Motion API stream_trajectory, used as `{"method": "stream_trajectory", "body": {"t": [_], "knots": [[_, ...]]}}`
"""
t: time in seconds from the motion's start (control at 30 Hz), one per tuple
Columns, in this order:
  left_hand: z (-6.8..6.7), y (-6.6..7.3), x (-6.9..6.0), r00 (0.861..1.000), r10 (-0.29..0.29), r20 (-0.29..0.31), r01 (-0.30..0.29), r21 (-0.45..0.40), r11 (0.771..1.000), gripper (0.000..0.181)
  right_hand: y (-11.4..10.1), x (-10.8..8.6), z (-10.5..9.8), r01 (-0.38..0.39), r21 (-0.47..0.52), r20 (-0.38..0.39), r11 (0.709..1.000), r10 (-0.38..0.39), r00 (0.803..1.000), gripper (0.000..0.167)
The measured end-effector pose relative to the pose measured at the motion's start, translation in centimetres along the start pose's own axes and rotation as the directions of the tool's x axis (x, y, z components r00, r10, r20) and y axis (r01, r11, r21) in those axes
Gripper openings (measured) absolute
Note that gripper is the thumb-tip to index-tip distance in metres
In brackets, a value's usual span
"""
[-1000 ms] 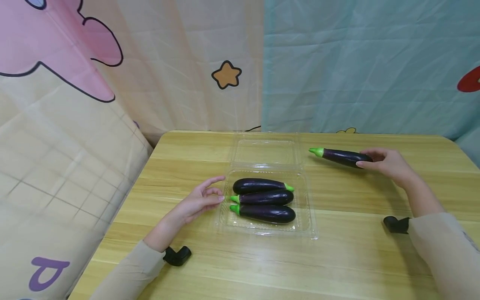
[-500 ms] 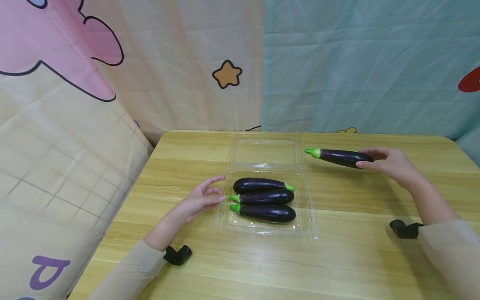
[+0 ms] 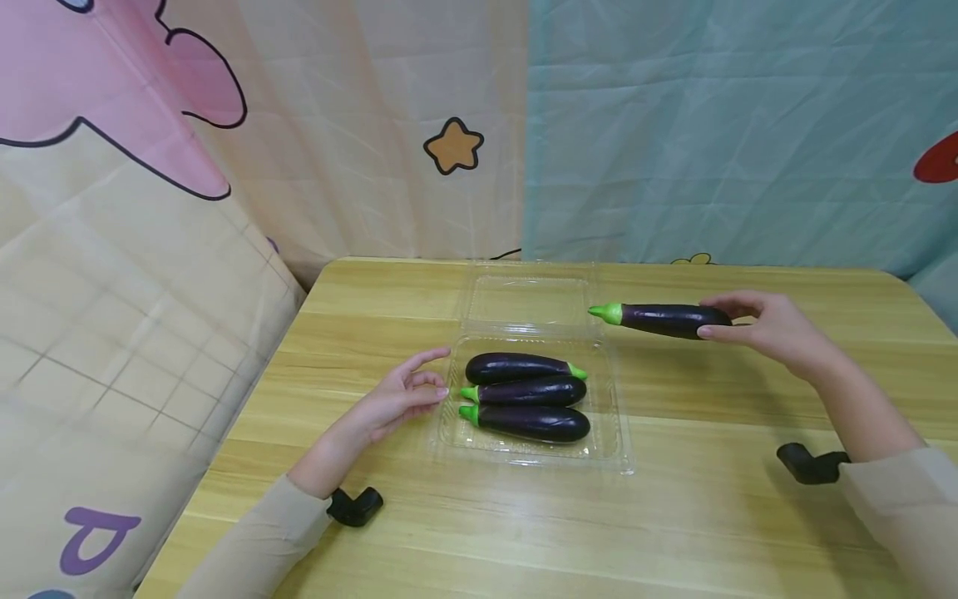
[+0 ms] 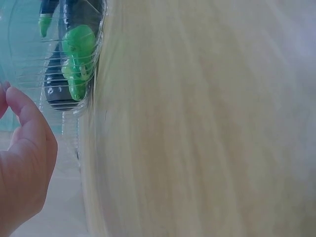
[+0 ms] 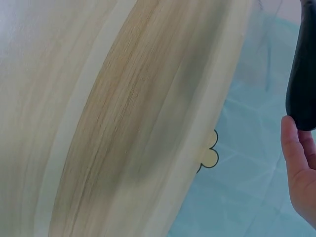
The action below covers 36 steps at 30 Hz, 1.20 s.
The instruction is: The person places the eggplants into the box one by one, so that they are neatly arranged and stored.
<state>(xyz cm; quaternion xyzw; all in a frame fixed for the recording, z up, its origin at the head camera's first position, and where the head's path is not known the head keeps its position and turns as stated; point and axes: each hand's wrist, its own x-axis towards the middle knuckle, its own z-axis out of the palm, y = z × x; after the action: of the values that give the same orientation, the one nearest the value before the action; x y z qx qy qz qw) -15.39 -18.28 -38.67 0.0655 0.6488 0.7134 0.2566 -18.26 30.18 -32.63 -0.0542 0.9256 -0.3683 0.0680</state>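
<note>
My right hand pinches an eggplant by its thick end, above the table. The green stem points left toward the box; in the right wrist view the dark end of this eggplant meets the fingertips. A clear plastic clamshell box lies with its lid folded back. Inside are three eggplants in a stack of rows: a far one, a middle one and a near one. Beside the box's left rim rests my left hand, fingers loosely bent, fingertips at the rim.
The wooden table reaches back to a printed curtain. Another patterned cloth hangs along the left side. Black wrist mounts stick out at the left sleeve and the right sleeve.
The right hand has carried the eggplant a little to the left, its stem coming closer to the lid. My left hand and the three eggplants in the box have stayed put.
</note>
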Motion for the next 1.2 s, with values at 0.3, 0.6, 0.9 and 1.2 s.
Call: {"method": "stream_trajectory", "body": {"t": [0.3, 0.6, 0.9, 1.2], "knots": [[0.1, 0.1, 0.0, 1.000, -0.001, -0.002, 0.001, 0.014, 1.000, 0.069, -0.8, -0.5, 0.3, 0.068, 0.014, 0.002, 0.998, -0.068, 0.998, 0.053], [0.1, 0.1, 0.0, 1.000, -0.004, -0.004, 0.004, 0.015, 1.000, 0.068, -2.1, -1.0, 1.2, 0.128, 0.022, -0.003, 0.992, -0.128, 0.992, 0.050], [0.2, 0.1, 0.0, 1.000, 0.000, -0.006, 0.000, 0.010, 1.000, 0.066, -3.9, -1.1, 2.5, 0.143, 0.041, 0.041, 0.989, -0.145, 0.989, 0.054], [0.1, 0.1, 0.0, 1.000, 0.002, -0.001, -0.002, 0.010, 1.000, 0.066, -5.3, -0.6, 4.3, 0.211, 0.089, 0.066, 0.973, -0.217, 0.974, 0.051]]}}
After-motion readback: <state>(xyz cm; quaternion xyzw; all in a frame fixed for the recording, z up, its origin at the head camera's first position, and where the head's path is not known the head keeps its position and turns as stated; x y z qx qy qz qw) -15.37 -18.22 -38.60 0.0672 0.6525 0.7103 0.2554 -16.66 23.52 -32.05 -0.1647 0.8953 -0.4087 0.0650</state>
